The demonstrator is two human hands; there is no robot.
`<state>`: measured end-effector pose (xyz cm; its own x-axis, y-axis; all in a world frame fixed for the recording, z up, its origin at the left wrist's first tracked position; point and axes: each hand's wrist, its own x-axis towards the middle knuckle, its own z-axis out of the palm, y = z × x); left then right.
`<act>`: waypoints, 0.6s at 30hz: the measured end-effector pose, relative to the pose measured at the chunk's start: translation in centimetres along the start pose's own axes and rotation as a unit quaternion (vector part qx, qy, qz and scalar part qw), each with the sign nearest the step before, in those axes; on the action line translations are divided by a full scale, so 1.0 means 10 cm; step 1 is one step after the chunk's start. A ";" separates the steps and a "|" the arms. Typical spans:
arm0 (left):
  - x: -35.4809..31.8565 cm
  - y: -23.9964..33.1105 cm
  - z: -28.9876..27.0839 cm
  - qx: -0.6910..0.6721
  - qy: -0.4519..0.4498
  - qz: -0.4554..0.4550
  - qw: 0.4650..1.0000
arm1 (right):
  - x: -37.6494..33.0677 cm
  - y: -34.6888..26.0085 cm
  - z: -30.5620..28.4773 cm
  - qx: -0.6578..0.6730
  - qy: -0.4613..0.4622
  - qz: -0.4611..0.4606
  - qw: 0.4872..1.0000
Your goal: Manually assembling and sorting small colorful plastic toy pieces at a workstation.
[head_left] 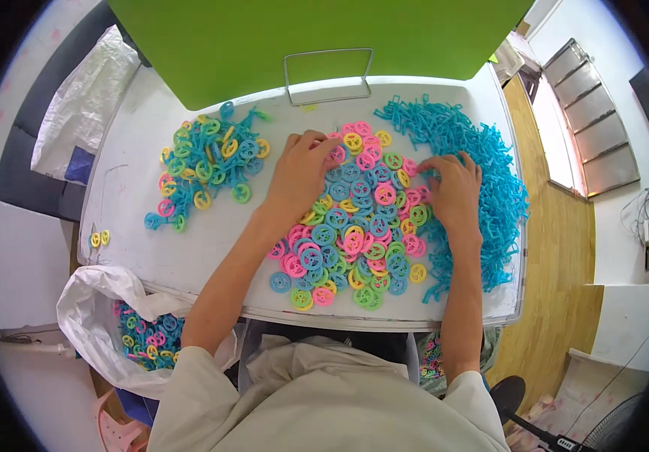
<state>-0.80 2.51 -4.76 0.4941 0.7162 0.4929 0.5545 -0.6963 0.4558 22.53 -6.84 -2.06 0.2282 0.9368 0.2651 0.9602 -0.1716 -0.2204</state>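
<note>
A wide pile of small plastic wheels (362, 226) in pink, blue, green and yellow covers the middle of the white table. At its far left edge my left hand (302, 172) is closed, fingertips on a pink wheel (335, 155); the thumb is mostly hidden. My right hand (454, 188) is held over the border between the wheels and a large heap of blue plastic clips (490, 203). Its fingers are bent but apart, near some pink wheels (417, 197), and no piece shows in its grasp. Farther left lies a smaller heap of joined clips and wheels (208, 162).
A green panel (317, 45) with a wire handle (328, 53) stands at the table's back. Two yellow wheels (100, 238) lie at the left edge. Below it, a white sack (98, 331) holds mixed pieces. A black fan (509, 395) stands at lower right.
</note>
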 end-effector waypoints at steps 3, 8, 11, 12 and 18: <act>0.02 0.05 0.00 -0.015 0.008 -0.030 0.999 | 0.05 0.14 -0.02 0.029 0.016 -0.012 0.999; 0.06 0.16 -0.10 -0.159 -0.007 -0.121 0.980 | 0.08 0.19 -0.16 0.112 0.091 -0.016 0.989; 0.06 0.19 -0.11 -0.223 0.021 -0.147 0.963 | 0.09 0.11 -0.29 0.177 0.113 0.032 0.977; 0.06 0.18 -0.10 -0.223 0.020 -0.146 0.964 | 0.08 0.03 -0.35 0.215 0.133 0.057 0.966; 0.15 0.33 -0.23 -0.424 -0.085 -0.276 0.858 | 0.09 0.08 -0.29 0.398 0.094 0.079 0.909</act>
<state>0.20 1.17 -0.80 0.4433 0.8947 -0.0545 0.0838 0.0191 0.9963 23.97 -7.02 0.78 0.4476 0.8385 0.3108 0.5106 0.0457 -0.8586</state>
